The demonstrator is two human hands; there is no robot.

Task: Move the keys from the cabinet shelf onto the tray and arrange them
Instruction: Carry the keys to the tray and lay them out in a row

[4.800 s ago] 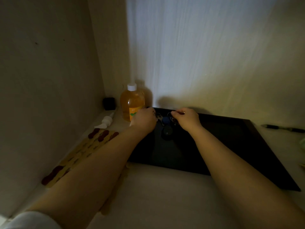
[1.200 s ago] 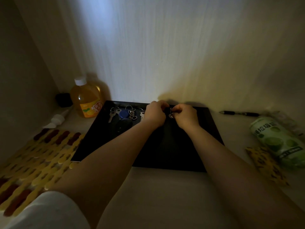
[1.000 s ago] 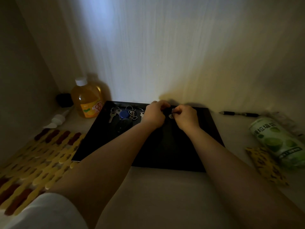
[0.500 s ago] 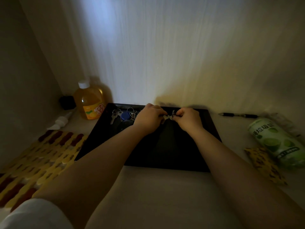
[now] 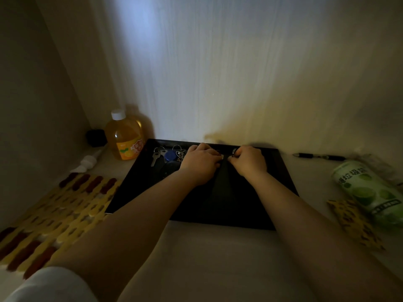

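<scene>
A black tray (image 5: 281,171) lies on the dim cabinet shelf against the back wall. At its far left corner rests a bunch of silver keys (image 5: 157,156) with rings and a blue tag (image 5: 170,155). My left hand (image 5: 199,163) and my right hand (image 5: 248,161) meet at the tray's far middle, both pinched on a small key set (image 5: 222,157) held between them. A metal ring (image 5: 234,151) shows at my right fingertips. Most of that key set is hidden by my fingers.
An orange juice bottle (image 5: 125,136) stands left of the tray, with a small black box (image 5: 96,137) and a white pump head (image 5: 87,163) nearby. A yellow and red mat (image 5: 54,210) lies front left. Right: a pen (image 5: 319,156), a green packet (image 5: 366,190), a yellow spotted pouch (image 5: 353,223).
My hands moved from the tray's far left corner, leaving a key bunch there, to its far middle, where they now work close together on another key set. The view panned right.
</scene>
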